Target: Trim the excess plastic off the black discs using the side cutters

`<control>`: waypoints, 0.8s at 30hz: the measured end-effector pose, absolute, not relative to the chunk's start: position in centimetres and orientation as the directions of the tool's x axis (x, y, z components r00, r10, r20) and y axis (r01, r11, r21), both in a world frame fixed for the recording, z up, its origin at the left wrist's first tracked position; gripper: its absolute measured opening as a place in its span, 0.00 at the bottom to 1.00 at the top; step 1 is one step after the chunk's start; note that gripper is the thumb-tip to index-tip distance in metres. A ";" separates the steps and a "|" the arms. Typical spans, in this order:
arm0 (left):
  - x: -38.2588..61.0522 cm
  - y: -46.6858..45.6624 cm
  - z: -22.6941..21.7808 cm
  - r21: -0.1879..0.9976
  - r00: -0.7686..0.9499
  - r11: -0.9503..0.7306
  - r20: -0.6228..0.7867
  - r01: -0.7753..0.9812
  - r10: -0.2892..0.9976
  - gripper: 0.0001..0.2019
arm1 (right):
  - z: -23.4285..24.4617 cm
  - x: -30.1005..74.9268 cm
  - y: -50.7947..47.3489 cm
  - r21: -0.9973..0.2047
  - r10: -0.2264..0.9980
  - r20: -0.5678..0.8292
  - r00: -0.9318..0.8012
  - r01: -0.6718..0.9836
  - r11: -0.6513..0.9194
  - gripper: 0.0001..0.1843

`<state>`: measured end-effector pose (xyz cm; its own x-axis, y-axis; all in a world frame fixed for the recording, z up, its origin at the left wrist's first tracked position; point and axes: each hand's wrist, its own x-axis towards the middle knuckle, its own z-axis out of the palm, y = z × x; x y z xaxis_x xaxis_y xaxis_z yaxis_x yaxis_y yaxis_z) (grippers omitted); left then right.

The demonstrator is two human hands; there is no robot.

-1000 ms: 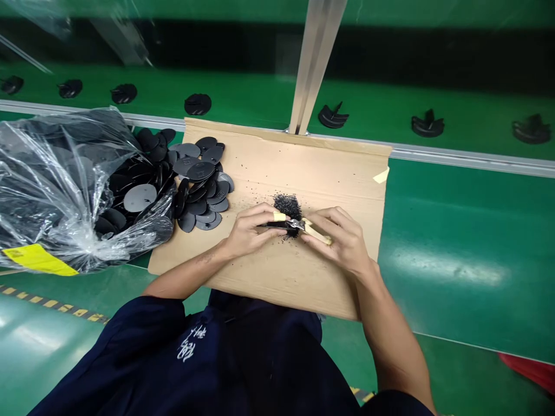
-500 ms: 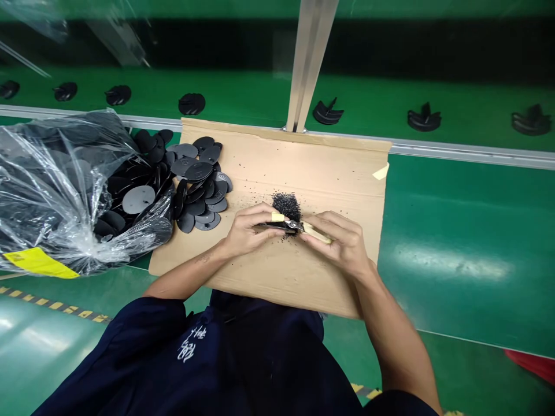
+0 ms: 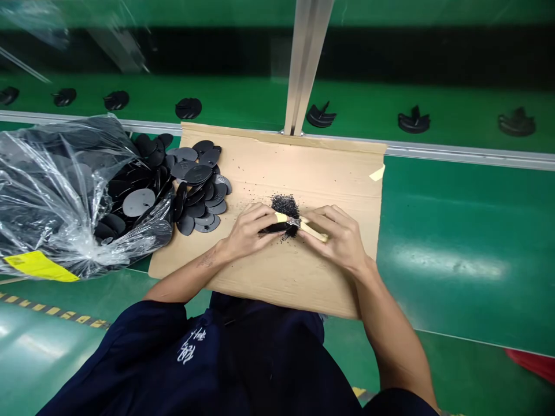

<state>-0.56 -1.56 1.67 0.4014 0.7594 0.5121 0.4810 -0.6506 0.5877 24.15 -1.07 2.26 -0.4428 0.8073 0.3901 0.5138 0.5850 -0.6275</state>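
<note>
My left hand [image 3: 251, 230] is closed on a thin black disc [image 3: 274, 227], holding it by its left side. A yellow covering [image 3: 281, 217] wraps a fingertip of that hand. My right hand [image 3: 340, 237] grips a pair of nippers [image 3: 313, 232] with cream handles. Their metal jaws point left and meet the disc's right end; whether they are open or closed there is too small to tell. Just behind and beneath lies a heap of tiny black bits [image 3: 285, 203] on a sheet of cardboard [image 3: 277, 271].
Left of my hands, black discs [image 3: 199, 173] lie piled, spilling from a clear plastic bag [image 3: 56, 190] with a yellow label [image 3: 41, 266]. Beyond the cardboard, a metal rail [image 3: 455, 157] and a post [image 3: 306, 69] border a green surface with several black finned parts [image 3: 321, 115].
The disc has tilted slightly and the nippers have shifted a little along its edge. The view has moved slightly; the black parts beyond the rail sit a bit further left.
</note>
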 end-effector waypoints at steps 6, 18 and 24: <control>-0.6 -1.5 2.0 0.710 0.202 -0.478 0.442 0.517 0.874 0.09 | 3.5 24.5 -1.1 -0.866 0.886 0.253 -0.388 0.318 0.386 0.13; 0.7 -2.4 1.2 0.945 0.139 -0.286 0.266 0.156 0.954 0.19 | 3.0 21.7 -2.7 -0.894 0.814 0.224 -0.536 0.219 0.390 0.12; 1.0 -2.3 1.1 0.966 0.110 -0.254 0.248 0.045 0.963 0.18 | 2.6 21.8 -2.7 -0.895 0.805 0.204 -0.557 0.226 0.384 0.12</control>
